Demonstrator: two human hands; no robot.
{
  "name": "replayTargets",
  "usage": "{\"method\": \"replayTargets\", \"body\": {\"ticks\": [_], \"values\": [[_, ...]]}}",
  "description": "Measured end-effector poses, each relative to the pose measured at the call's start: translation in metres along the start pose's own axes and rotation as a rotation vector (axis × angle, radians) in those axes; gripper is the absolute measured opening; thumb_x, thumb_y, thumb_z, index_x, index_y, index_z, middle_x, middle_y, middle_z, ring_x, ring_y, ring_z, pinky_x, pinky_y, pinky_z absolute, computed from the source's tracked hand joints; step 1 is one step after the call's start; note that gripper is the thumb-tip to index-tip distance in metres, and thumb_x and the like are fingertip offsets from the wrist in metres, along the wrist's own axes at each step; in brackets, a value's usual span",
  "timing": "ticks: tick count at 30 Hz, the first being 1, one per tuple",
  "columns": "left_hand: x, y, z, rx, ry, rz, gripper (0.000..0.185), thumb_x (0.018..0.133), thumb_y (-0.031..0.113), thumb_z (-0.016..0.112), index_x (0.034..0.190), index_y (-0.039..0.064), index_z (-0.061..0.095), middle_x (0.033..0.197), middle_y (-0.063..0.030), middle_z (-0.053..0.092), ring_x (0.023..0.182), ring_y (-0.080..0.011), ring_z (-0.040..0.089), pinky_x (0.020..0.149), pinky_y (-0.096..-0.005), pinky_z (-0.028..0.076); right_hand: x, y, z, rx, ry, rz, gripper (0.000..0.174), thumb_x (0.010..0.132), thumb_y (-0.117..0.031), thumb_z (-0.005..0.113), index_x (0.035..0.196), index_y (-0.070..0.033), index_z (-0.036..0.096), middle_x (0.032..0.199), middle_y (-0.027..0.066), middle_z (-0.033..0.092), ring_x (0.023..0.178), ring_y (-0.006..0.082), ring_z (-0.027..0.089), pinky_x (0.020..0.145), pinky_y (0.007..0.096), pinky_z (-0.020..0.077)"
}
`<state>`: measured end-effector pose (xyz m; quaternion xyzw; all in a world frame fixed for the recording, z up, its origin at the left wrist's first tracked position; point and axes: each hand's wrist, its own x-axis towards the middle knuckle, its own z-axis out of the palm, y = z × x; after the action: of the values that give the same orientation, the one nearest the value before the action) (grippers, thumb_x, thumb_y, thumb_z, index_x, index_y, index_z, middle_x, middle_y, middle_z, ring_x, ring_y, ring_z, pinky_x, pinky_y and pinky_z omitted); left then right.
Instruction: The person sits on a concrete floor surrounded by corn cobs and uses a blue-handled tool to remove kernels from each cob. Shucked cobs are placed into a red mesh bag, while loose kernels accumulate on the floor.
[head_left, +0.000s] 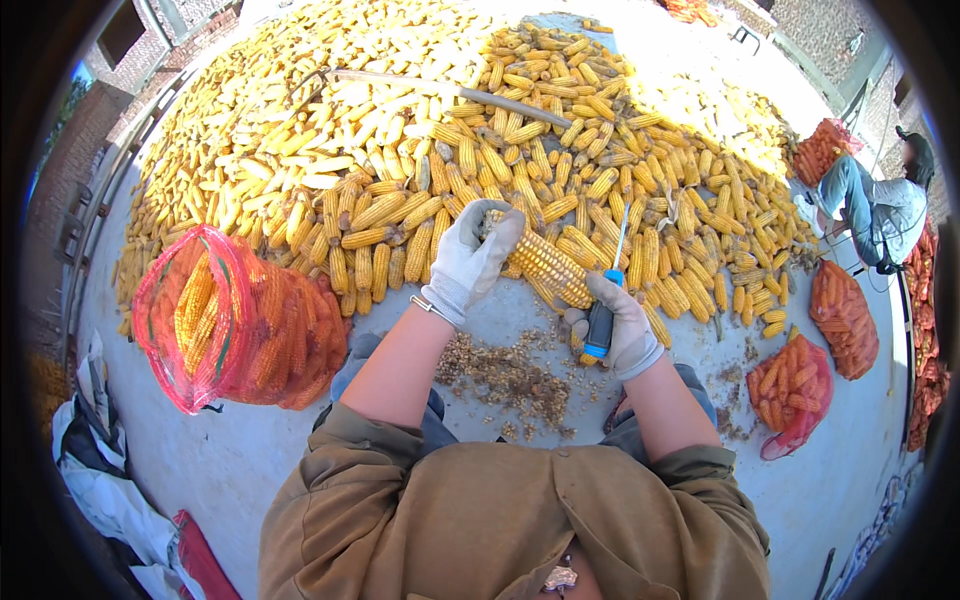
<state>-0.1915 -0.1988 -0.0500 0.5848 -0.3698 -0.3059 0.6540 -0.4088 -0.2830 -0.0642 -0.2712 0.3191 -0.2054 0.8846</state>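
Both of my hands wear pale knitted work gloves. Closed around the upper left end of a yellow ear of corn (550, 268) is my left hand (477, 259). My right hand (624, 328) grips a screwdriver by its blue and black handle (600, 322), its metal shaft pointing up and away; the fingers are also at the ear's lower right end. The ear slants between the two hands, above the floor. Beyond them lies a large heap of husked corn ears (405, 180). Loose kernels and debris (517, 379) are scattered on the concrete between my legs.
An open red mesh sack of corn (277, 337) stands at left. A long-handled tool (450, 88) lies across the heap. At right are filled mesh sacks (844, 319), (791, 382) and a seated person (874, 202). White and dark sheeting (112, 487) lies at lower left.
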Motion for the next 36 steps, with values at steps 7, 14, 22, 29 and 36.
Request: {"method": "replayTargets", "body": {"ticks": [7, 14, 22, 29, 36], "values": [[-0.014, -0.003, 0.018, -0.179, -0.107, -0.392, 0.051, 0.090, 0.061, 0.052, 0.098, 0.011, 0.052, 0.069, 0.0009, 0.054, 0.046, -0.0036, 0.040, 0.041, -0.0197, 0.030, 0.000, -0.026, 0.004, -0.001, 0.086, -0.389, 0.043, 0.085, -0.012, 0.068, 0.126, -0.004, 0.055, 0.098, 0.0066, 0.066, 0.065, 0.0163, 0.065, 0.049, 0.0255, 0.0525], [-0.027, -0.013, 0.026, -0.411, -0.226, -0.483, 0.041, 0.096, 0.050, 0.048, 0.102, 0.010, 0.055, 0.065, 0.0009, 0.055, 0.048, -0.0064, 0.042, 0.044, -0.0226, 0.032, 0.018, -0.053, -0.017, -0.050, 0.044, -0.322, 0.041, 0.085, -0.012, 0.069, 0.122, -0.003, 0.057, 0.092, 0.0070, 0.067, 0.060, 0.0149, 0.063, 0.047, 0.0232, 0.0515], [-0.015, -0.016, 0.025, -0.707, -0.282, -0.636, 0.046, 0.098, 0.048, 0.042, 0.112, 0.007, 0.059, 0.086, -0.0093, 0.069, 0.062, -0.0146, 0.064, 0.049, -0.0257, 0.047, 0.029, -0.063, -0.030, -0.061, 0.041, -0.260, 0.036, 0.085, -0.013, 0.068, 0.119, -0.002, 0.061, 0.093, 0.0076, 0.068, 0.060, 0.0148, 0.063, 0.046, 0.0230, 0.0523], [-0.018, -0.009, 0.020, -0.483, -0.392, -0.509, 0.045, 0.095, 0.043, 0.052, 0.120, 0.006, 0.056, 0.089, -0.0082, 0.069, 0.067, -0.0131, 0.065, 0.052, -0.0230, 0.049, 0.022, -0.075, -0.021, -0.249, 0.101, -0.303, 0.035, 0.086, -0.016, 0.068, 0.117, -0.001, 0.061, 0.089, 0.0052, 0.067, 0.057, 0.0145, 0.063, 0.047, 0.0233, 0.0511], [-0.022, -0.009, 0.029, -0.069, -0.358, -0.054, 0.061, 0.092, 0.036, 0.063, 0.138, 0.000, 0.043, 0.091, -0.0022, 0.062, 0.068, -0.0051, 0.055, 0.057, -0.0201, 0.046, 0.023, -0.077, -0.032, -0.251, 0.131, -0.257, 0.030, 0.084, -0.018, 0.073, 0.107, -0.003, 0.064, 0.083, 0.0061, 0.066, 0.057, 0.0162, 0.063, 0.046, 0.0247, 0.0516]]}}
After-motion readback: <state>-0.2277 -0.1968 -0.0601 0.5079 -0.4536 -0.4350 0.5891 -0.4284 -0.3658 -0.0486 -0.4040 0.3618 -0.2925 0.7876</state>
